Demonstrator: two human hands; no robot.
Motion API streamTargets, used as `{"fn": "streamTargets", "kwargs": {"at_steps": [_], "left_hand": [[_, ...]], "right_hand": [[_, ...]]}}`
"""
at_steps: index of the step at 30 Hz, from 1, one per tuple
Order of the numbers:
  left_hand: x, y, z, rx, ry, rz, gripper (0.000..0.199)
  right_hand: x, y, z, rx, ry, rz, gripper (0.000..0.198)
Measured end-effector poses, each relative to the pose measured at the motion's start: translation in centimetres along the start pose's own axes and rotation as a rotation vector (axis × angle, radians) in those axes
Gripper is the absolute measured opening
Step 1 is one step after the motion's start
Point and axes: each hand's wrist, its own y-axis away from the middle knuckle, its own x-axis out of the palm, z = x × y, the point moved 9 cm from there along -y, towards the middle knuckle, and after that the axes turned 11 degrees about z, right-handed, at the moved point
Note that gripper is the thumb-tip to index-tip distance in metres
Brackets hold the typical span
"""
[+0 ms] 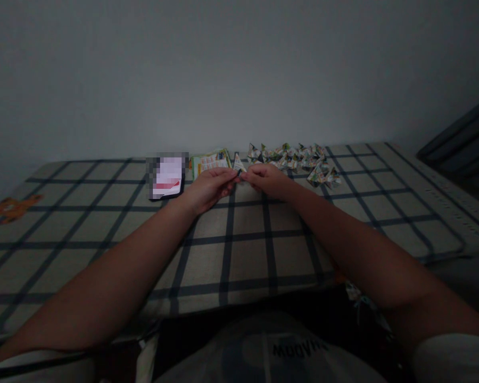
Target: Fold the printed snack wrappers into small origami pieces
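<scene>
A small printed paper folded to a triangular point (238, 161) stands up between my two hands. My left hand (213, 186) pinches its lower left side, thumb on top. From the other side my right hand (265, 178) closes on its lower right part. The fingertips of both hands nearly meet at the paper's base and hide its lower edge. Just behind my left hand lies a flat stack of printed sheets (211, 160) with a green border. Several folded paper pieces (289, 155) with pointed tips sit in a cluster beyond my right hand.
A phone (168, 178) with a lit, partly blurred screen lies left of the sheets. The checked tablecloth (245, 244) covers the table up to a plain wall (239, 74). An orange animal figure (14, 207) shows at the left, and a dark slatted object (459, 135) at the right.
</scene>
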Motion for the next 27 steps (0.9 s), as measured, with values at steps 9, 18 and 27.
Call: {"fn": "streamTargets", "kwargs": {"at_steps": [9,18,27], "left_hand": [[-0.2,0.1,-0.3,0.016,-0.045,-0.021,0.028],[-0.8,-0.1,-0.7,0.1,-0.118,-0.078,0.03],[0.3,0.4,-0.9,0.085,-0.305,0.005,0.046]], "right_hand": [[-0.2,0.2,-1.3,0.094,-0.182,-0.09,0.052],[-0.1,-0.2,-2.4,0.092,-0.407,-0.15,0.033],[-0.3,0.1,-2.3,0.083,-0.43,-0.166,0.04]]}}
